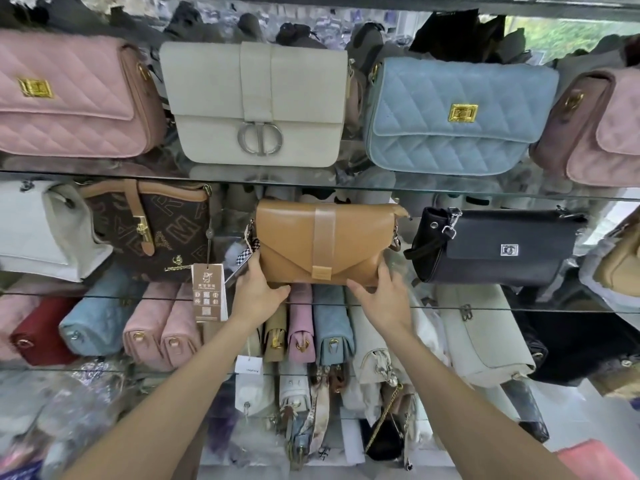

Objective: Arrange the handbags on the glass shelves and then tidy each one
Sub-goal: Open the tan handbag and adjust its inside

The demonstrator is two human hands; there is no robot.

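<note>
A tan envelope-flap handbag (325, 242) stands upright on the middle glass shelf (485, 308), facing me. My left hand (258, 291) grips its lower left corner, thumb under the bottom edge and fingers up the side. My right hand (384, 296) holds the lower right corner, thumb along the bottom and fingers beside the bag. To the left stands a brown monogram bag (152, 230) with a hanging price tag (209, 292); to the right, a black bag (495, 247).
The upper glass shelf (450, 188) carries a pink quilted bag (69, 95), a cream bag (256, 102), a blue quilted bag (457, 116) and another pink one (595, 129). Below the middle shelf, several bags stand packed edge-on, such as a red one (38, 334).
</note>
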